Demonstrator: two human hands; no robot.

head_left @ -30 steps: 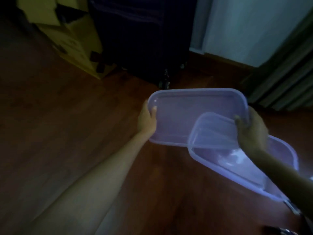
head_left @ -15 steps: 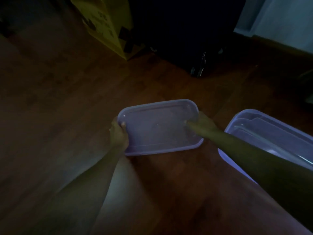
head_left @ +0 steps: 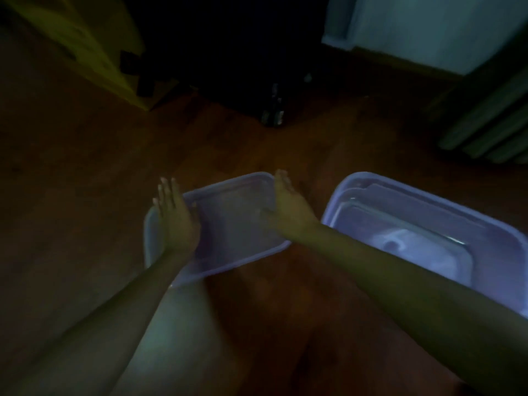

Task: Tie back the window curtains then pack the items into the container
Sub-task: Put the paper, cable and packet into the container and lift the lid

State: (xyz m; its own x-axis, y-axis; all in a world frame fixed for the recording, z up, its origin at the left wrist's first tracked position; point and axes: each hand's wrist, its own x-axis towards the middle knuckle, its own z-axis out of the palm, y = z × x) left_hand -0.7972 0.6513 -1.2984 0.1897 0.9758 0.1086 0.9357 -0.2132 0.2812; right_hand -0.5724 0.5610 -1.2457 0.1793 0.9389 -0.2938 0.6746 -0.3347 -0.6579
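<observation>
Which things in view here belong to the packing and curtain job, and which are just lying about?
Job: shallow plastic tub, between the open left hand and right hand; larger container holding nested trays; what looks like a curtain, far right.
Lying about: cardboard box, top left; dark suitcase behind.

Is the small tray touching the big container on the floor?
Apart. The head view shows bare floor between the small tray and the big container, above and below the right forearm.
</observation>
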